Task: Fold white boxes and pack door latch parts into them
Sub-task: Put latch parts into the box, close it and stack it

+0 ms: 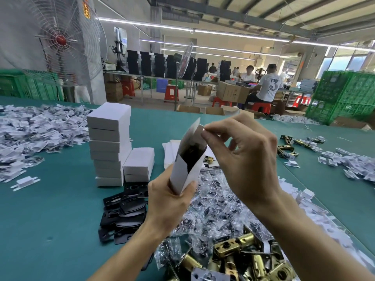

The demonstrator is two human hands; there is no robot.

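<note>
My left hand (pixel 169 201) gripped the box (pixel 187 159) upright by its lower end; my right hand (pixel 246 157) pinched its top flap (pixel 197 128), other fingers loosely curled.

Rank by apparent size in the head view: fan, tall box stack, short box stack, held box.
1. fan
2. tall box stack
3. held box and short box stack: similar; the held one is nearer, so unranked.
</note>
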